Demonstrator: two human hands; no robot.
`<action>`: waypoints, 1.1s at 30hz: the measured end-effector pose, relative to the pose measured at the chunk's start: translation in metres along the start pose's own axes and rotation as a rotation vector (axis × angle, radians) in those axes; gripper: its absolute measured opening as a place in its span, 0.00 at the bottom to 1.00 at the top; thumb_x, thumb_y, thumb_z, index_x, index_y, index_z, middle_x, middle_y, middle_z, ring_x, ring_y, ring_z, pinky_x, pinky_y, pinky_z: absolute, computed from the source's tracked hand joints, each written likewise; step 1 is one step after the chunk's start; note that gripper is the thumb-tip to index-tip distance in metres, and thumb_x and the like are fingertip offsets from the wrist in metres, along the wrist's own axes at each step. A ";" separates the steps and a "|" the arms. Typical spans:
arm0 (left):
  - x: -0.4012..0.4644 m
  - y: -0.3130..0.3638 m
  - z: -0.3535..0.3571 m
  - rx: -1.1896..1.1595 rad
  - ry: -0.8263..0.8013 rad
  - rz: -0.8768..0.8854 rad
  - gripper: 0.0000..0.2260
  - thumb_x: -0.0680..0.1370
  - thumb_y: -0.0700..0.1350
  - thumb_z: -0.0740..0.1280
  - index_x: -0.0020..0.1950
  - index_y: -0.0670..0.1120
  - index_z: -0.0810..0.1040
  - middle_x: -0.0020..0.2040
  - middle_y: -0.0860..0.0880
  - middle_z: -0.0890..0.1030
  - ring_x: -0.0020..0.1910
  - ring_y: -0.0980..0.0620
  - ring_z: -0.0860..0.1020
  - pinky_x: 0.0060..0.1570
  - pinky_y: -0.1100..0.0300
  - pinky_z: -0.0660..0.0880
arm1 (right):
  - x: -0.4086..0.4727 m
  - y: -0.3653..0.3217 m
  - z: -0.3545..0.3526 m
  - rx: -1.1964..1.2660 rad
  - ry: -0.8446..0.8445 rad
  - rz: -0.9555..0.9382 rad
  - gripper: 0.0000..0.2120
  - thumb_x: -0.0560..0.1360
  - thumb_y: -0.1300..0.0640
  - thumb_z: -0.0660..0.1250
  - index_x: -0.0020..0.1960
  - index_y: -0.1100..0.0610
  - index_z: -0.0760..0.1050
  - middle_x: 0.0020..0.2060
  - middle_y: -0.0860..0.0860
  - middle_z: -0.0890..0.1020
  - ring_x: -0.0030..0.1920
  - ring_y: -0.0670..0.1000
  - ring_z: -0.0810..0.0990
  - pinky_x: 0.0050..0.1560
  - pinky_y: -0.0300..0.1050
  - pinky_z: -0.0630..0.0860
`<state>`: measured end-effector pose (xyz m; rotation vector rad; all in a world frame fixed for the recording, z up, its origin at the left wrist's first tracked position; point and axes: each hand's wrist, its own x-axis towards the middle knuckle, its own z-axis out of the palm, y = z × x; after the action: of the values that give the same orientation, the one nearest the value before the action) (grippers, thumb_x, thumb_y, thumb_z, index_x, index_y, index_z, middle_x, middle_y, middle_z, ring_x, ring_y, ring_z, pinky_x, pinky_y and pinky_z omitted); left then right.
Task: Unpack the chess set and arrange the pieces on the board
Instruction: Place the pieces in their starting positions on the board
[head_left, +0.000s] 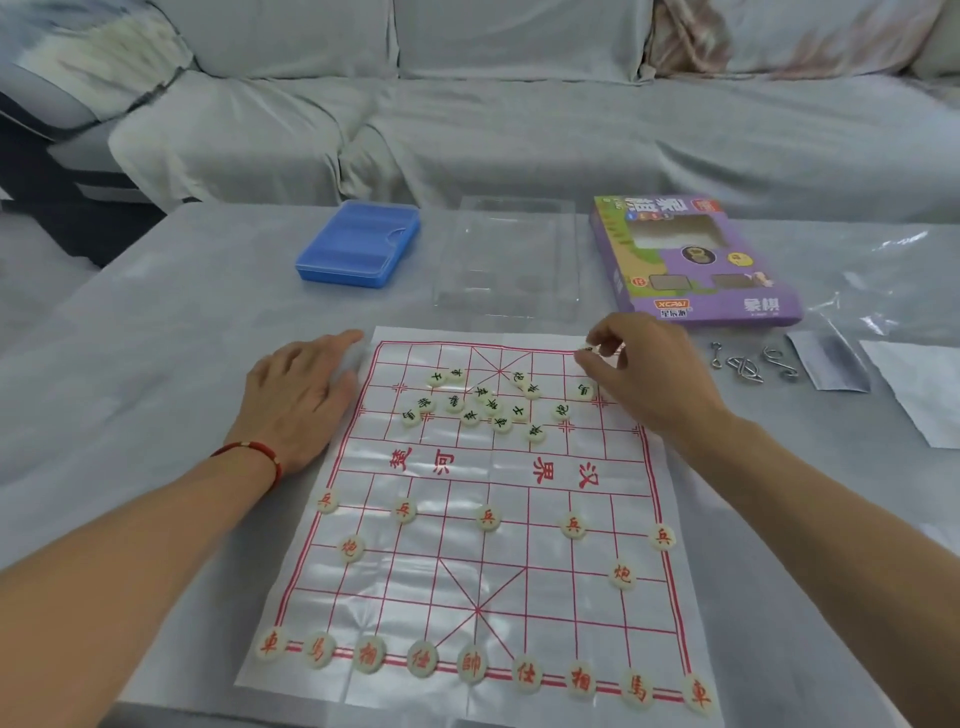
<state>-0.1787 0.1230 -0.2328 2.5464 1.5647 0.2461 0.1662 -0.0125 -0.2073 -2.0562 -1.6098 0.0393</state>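
Nearest, at 6 o'clock: round cream red pieces lined along the glossy, creased board. Mid-board, toward 12: green pieces heaped loosely. Left hand flat, fingers straight, pressing the tabletop at 10; right hand pinching one small disc at 1. Farther: clear plastic tray, purple carton.
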 end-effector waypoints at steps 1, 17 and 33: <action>0.001 -0.001 0.002 0.001 0.006 -0.002 0.26 0.81 0.62 0.42 0.78 0.60 0.57 0.76 0.50 0.68 0.74 0.44 0.65 0.73 0.42 0.60 | 0.007 -0.001 0.004 0.001 -0.009 -0.006 0.09 0.77 0.46 0.69 0.52 0.51 0.79 0.44 0.45 0.79 0.43 0.48 0.77 0.47 0.47 0.76; 0.005 -0.007 0.009 0.096 0.009 0.034 0.27 0.79 0.63 0.41 0.78 0.63 0.56 0.76 0.52 0.64 0.74 0.45 0.62 0.73 0.41 0.59 | 0.020 0.024 0.019 0.238 -0.149 -0.111 0.14 0.77 0.56 0.68 0.61 0.44 0.79 0.44 0.44 0.79 0.43 0.45 0.76 0.44 0.37 0.72; 0.008 -0.010 0.012 0.163 -0.032 0.013 0.26 0.78 0.63 0.44 0.77 0.65 0.57 0.77 0.52 0.62 0.75 0.43 0.60 0.73 0.39 0.58 | 0.023 0.028 0.021 0.219 -0.133 -0.111 0.11 0.75 0.51 0.72 0.57 0.43 0.81 0.42 0.45 0.78 0.42 0.46 0.76 0.45 0.45 0.76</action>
<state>-0.1810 0.1342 -0.2456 2.6679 1.6196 0.0811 0.1911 0.0120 -0.2300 -1.8279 -1.7142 0.3053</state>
